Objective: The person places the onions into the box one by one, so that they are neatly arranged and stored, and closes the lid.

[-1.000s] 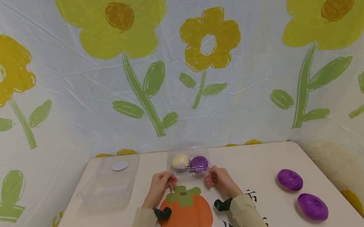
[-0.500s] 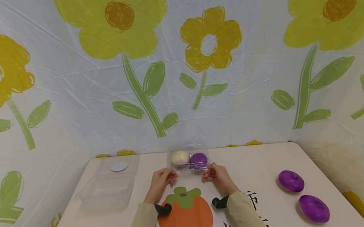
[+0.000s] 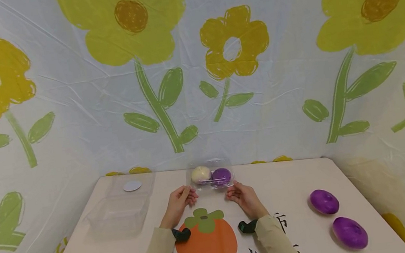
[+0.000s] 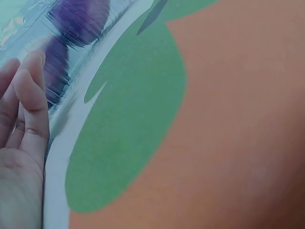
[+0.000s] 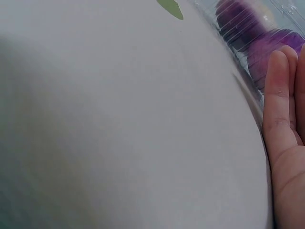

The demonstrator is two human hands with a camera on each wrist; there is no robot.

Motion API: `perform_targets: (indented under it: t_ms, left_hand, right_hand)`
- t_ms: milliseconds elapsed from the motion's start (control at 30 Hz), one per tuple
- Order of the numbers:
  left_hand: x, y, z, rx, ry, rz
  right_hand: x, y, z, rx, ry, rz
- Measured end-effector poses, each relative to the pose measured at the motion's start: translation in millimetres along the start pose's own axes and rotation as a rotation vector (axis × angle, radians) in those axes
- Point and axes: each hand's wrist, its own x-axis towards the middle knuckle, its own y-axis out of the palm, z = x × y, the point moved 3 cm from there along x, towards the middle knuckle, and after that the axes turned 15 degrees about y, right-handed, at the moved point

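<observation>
A clear plastic box (image 3: 210, 186) stands near the table's back edge. In it are a round pale onion-like thing (image 3: 201, 174) and a purple onion-like one (image 3: 221, 176). My left hand (image 3: 178, 203) pinches the box's near left corner between thumb and forefinger. At the near right corner, my right hand (image 3: 246, 197) grips it likewise. Both wrist views show the other fingers loosely bent beside the ribbed wall; thumbs and forefingers are out of sight there. Purple shapes (image 4: 57, 67) show through the plastic in the left wrist view.
An open clear box (image 3: 122, 214) with a round white label (image 3: 132, 185) on its lid stands at left. Two purple onion-like things (image 3: 324, 202) (image 3: 350, 233) lie at right. A printed orange persimmon (image 3: 206, 244) covers the near middle. A flowered cloth hangs behind.
The box and its contents have shifted slightly away from me, toward the back edge. Both hands have moved forward with it. The other box and the loose purple things have stayed put.
</observation>
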Motion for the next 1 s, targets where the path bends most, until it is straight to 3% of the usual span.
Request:
perform_targets:
  t_ms: [1000]
  left_hand:
    - [-0.9,-1.3,0.5,0.025,-0.004,-0.028]
  right_hand:
    - [2.1,0.2,-1.3,-0.039,0.011,-0.078]
